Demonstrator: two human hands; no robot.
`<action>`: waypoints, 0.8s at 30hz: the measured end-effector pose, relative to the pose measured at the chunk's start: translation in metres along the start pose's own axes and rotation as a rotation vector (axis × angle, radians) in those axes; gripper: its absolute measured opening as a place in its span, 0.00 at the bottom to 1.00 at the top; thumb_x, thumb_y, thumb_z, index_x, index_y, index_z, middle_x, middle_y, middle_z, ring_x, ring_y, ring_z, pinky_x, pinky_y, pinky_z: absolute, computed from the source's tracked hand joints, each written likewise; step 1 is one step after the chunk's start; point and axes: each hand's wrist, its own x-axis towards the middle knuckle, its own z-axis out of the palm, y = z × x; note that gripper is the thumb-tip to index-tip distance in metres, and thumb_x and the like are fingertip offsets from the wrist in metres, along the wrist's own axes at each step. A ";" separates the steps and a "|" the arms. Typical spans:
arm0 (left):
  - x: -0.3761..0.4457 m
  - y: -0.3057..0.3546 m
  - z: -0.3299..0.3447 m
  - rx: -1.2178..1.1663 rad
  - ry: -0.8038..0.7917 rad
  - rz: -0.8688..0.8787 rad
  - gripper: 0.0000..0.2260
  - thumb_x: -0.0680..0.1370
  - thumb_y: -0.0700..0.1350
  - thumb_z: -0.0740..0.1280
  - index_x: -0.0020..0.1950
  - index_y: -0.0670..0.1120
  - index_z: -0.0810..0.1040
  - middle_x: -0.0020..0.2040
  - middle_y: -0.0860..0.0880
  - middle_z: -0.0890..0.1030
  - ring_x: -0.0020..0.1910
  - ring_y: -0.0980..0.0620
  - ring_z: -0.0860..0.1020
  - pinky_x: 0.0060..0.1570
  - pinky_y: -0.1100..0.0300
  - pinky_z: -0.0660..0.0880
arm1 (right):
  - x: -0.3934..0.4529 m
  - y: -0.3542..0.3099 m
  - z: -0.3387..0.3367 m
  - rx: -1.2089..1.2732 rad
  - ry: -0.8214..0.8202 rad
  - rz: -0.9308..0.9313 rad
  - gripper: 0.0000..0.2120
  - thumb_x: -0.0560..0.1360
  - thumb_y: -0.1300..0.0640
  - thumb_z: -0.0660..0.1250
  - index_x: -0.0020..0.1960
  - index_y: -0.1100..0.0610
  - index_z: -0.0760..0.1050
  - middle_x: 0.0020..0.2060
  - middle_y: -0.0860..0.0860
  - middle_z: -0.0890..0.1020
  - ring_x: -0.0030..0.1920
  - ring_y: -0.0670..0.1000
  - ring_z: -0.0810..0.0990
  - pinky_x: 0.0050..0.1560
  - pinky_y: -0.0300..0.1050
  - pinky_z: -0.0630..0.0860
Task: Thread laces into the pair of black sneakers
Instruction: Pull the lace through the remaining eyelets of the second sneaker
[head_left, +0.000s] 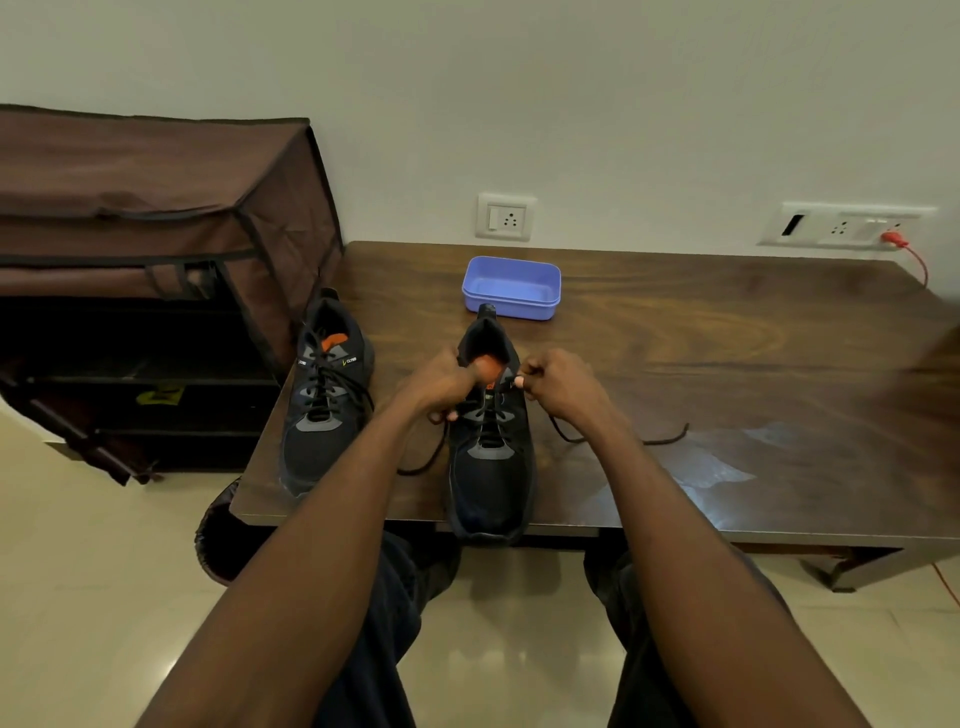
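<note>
At centre frame I see the near sneaker (491, 457) on the wooden surface (727, 364), toe over the front edge. My left hand (441, 382) holds a closed grip on its collar, and my right hand (558, 382) pinches what looks like the black lace (618, 440) at an upper eyelet (the tip is too small to make out). The second sneaker (322, 400), already laced, sits left of centre. A purple tray (511, 288) lies behind, above centre.

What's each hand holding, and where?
Left hand grips the sneaker at its tongue. Right hand pinches the lace near the top eyelets.
</note>
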 end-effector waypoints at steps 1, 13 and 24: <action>0.000 0.001 0.001 0.024 0.004 0.027 0.09 0.83 0.51 0.58 0.61 0.48 0.65 0.41 0.49 0.75 0.33 0.56 0.73 0.28 0.64 0.68 | 0.000 0.001 0.000 -0.010 0.018 0.005 0.09 0.78 0.58 0.63 0.42 0.56 0.80 0.37 0.51 0.82 0.44 0.52 0.80 0.57 0.57 0.75; -0.020 -0.020 -0.050 -0.158 -0.243 0.003 0.09 0.80 0.45 0.66 0.43 0.42 0.75 0.31 0.47 0.79 0.26 0.54 0.74 0.24 0.64 0.68 | -0.002 0.003 -0.001 0.100 0.310 0.060 0.04 0.75 0.62 0.66 0.42 0.60 0.78 0.37 0.54 0.81 0.41 0.52 0.80 0.39 0.47 0.75; -0.034 -0.017 -0.053 -0.282 -0.671 0.024 0.04 0.77 0.32 0.67 0.48 0.40 0.77 0.57 0.34 0.82 0.55 0.42 0.82 0.58 0.51 0.78 | -0.042 -0.040 -0.002 1.107 -0.237 0.169 0.05 0.75 0.68 0.66 0.50 0.62 0.74 0.37 0.55 0.83 0.37 0.51 0.82 0.41 0.43 0.80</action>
